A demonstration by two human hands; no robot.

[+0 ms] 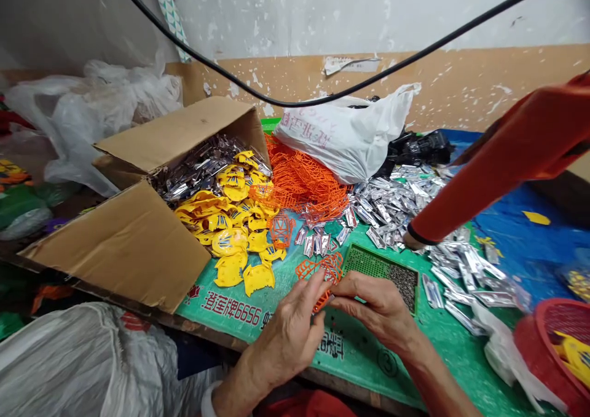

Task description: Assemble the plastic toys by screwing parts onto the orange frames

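Observation:
My left hand and my right hand meet over the green mat, both pinched on a small orange lattice piece. Another orange lattice piece lies just beyond my fingers, beside a green tray holding small dark bits. Yellow plastic parts spill from a tipped cardboard box to the left. A heap of orange lattice parts sits behind them.
Another person's orange sleeve reaches in from the right over a pile of silver foil pieces. A white plastic bag lies at the back, a red basket at the right, and a black cable hangs overhead.

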